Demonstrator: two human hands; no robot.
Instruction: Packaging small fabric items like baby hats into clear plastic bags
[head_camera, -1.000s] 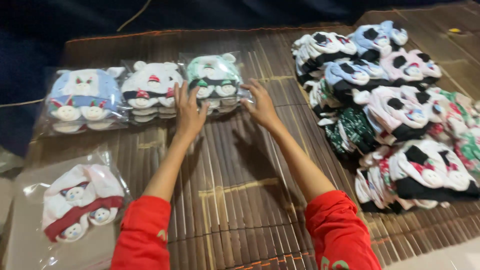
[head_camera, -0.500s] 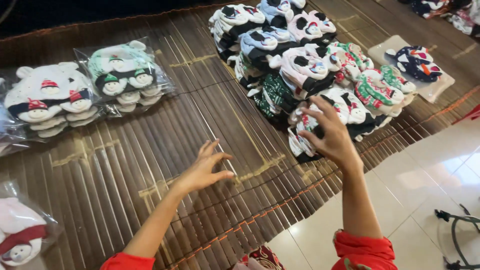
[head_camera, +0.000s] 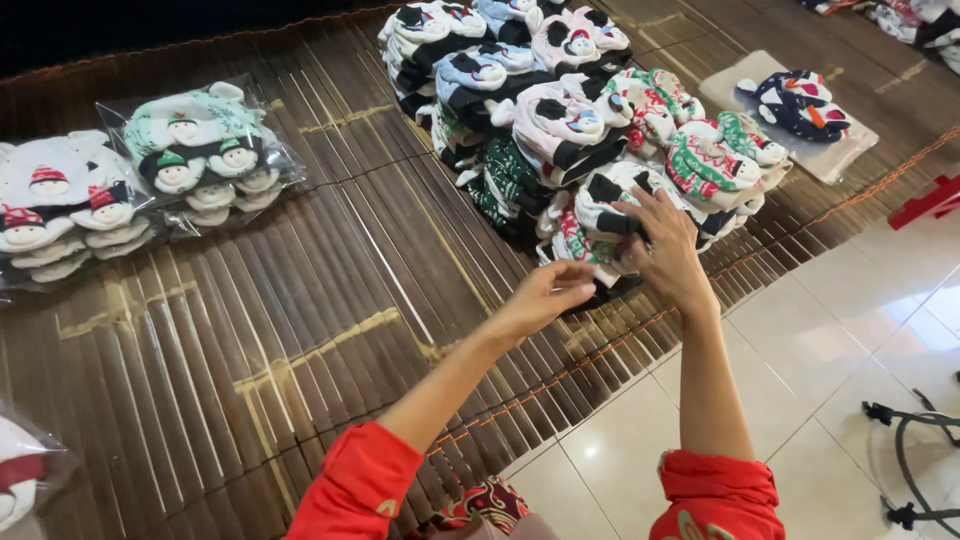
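Right hand (head_camera: 668, 245) lies fingers spread on the front bundle of soft knitted snowman socks (head_camera: 600, 220), pressing it, not clenched. Left hand (head_camera: 548, 297) hangs loosely half-open just before that bundle, holding nothing, fingertips near it. The bundle sits at the near edge of the big sock pile (head_camera: 560, 110) on the brown bamboo mat (head_camera: 330, 290). Judgement: light, floppy, compressible, not fragile; best gripped across the whole stack, pinching both sides. Bagged sock packs (head_camera: 200, 150) lie well left of the pile.

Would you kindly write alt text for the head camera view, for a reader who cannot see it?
A person in red sleeves reaches both hands into a pile of knitted socks on a bamboo mat: the right hand rests on the nearest bundle, the left hand just beside it. Two clear bags of similar socks lie farther left on the mat.
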